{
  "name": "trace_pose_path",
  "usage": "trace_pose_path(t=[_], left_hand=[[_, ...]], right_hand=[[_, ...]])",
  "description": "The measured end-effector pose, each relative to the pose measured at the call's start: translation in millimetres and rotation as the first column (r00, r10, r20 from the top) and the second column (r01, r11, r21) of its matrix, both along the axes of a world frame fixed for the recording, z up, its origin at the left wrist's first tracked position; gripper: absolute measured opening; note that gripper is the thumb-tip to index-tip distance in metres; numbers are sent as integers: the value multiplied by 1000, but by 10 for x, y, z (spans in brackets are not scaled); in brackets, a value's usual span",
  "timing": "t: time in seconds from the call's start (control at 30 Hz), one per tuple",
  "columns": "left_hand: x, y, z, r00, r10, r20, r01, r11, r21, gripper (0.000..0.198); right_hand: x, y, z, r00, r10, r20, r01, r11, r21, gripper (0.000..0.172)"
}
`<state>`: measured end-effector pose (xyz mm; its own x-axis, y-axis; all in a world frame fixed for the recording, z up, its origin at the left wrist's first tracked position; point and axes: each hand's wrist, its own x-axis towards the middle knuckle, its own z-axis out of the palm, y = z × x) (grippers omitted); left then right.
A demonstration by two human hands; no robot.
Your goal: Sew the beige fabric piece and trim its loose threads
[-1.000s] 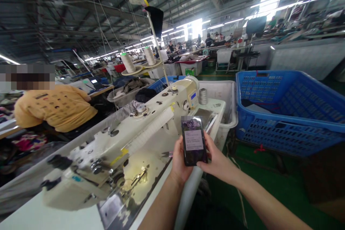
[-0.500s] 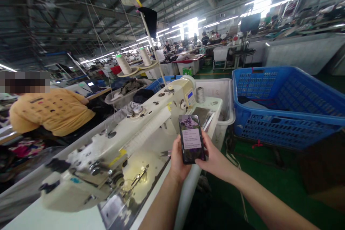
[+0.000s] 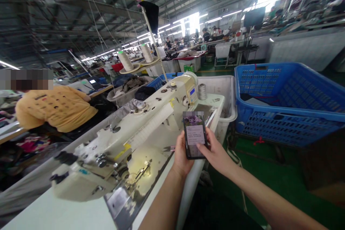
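Note:
A dark smartphone [image 3: 194, 133] with a lit screen is upright in front of me, over the right edge of the sewing table. My left hand [image 3: 181, 158] wraps its left side and back, fingers closed round it. My right hand [image 3: 215, 152] cups its right side, and the thumb lies across the lower part of the screen. Just left of the hands stands a cream industrial sewing machine [image 3: 121, 140] on a white table [image 3: 48, 215].
A large blue plastic crate [image 3: 285, 104] stands to the right on a green floor. A white bin [image 3: 228, 93] sits behind the table. Thread cones [image 3: 125, 61] stand on a rack. A person in a yellow shirt [image 3: 54, 109] works at the left. More workstations fill the background.
The phone and both hands sit a little higher and further right in view. My right thumb has moved onto the lower screen.

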<state>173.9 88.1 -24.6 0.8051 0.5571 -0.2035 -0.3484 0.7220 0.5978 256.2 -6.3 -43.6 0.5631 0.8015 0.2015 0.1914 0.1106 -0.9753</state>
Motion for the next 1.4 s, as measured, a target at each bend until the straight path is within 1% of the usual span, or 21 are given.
trace_pose_path(t=[0.2,0.27,0.37,0.5,0.6,0.67,0.7,0.77,0.83,0.9,0.97,1.1,1.2,1.3,1.4], left_hand=[[6,15,-17,1000,21,-10,-21,999,28,39],[17,21,-26,1000,17,-7,-16,999,39,39],[27,18,-57,1000,8,24,-9,998,64,38],[26,-9,-92,999,-19,41,14,993,117,40],[23,-21,-90,999,-22,26,18,990,137,40],[23,-15,-80,1000,-21,23,18,992,127,39],[23,-7,-73,1000,-19,21,17,993,115,39],[22,13,-58,1000,-11,10,10,996,84,39],[23,31,-44,1000,-4,0,4,998,62,40],[23,36,-34,1000,-3,4,3,998,61,40],[24,30,-31,1000,-6,13,5,998,69,41],[23,8,-39,1000,-9,8,8,997,82,40],[23,2,-49,1000,-4,5,4,994,105,41],[29,4,-56,1000,2,0,-2,992,126,41],[39,6,-59,1000,12,4,-13,993,121,40]], right_hand=[[-15,-5,35,1000,-13,-28,13,1000,-12,61],[-9,4,49,999,-29,-22,28,999,-22,57],[-1,29,74,996,-86,-27,85,995,-43,50],[-7,71,79,982,-176,-65,170,981,-89,54],[-6,93,69,973,-219,-68,211,971,-110,53],[11,86,80,976,-195,-96,186,978,-93,52],[25,73,94,980,-148,-132,139,988,-74,52],[64,33,136,975,-2,-224,-3,1000,-19,52],[102,-10,176,949,127,-289,-127,992,21,56],[128,-36,191,936,177,-303,-174,984,34,62],[135,-36,173,943,164,-290,-159,986,40,66],[114,0,92,957,118,-264,-109,993,49,63],[97,16,49,968,95,-231,-91,995,27,64],[84,20,37,984,38,-175,-39,999,-4,63],[75,15,55,984,64,-165,-63,998,8,64]])
